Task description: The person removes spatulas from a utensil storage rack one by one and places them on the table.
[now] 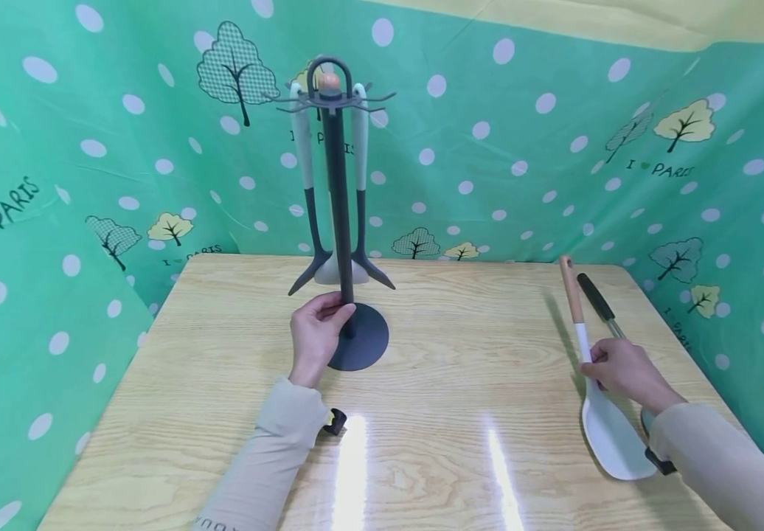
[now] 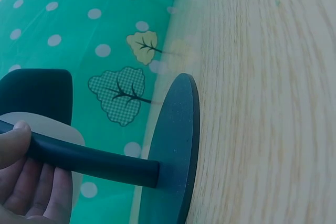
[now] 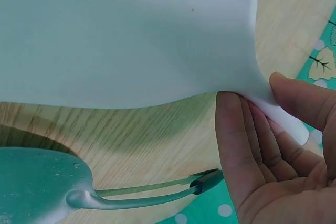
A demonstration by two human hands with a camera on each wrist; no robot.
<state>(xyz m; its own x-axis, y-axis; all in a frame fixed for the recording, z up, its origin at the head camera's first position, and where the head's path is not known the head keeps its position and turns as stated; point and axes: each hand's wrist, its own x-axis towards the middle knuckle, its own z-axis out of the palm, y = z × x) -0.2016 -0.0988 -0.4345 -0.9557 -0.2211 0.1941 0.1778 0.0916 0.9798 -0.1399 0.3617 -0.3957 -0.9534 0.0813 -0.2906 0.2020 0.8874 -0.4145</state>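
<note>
A black utensil stand (image 1: 335,199) with a round base (image 1: 370,341) stands on the table. My left hand (image 1: 318,328) holds its pole low down, thumb on one side and fingers on the other. At the right, my right hand (image 1: 624,365) pinches a white spatula (image 1: 610,431) by its neck, between thumb and fingers. The spatula's wood-coloured handle (image 1: 571,291) points away, and its broad blade (image 3: 131,35) fills much of the right wrist view. Beside it lies a metal turner (image 3: 42,182) with a black handle (image 1: 596,296), partly hidden by my right arm.
From the stand's hooks hang utensils with pale handles (image 1: 360,140) and dark heads (image 1: 374,273), plus a whitish head (image 1: 327,276) behind the pole. The wood-grained table (image 1: 462,346) ends at a green dotted cloth (image 1: 475,184) along the back and sides.
</note>
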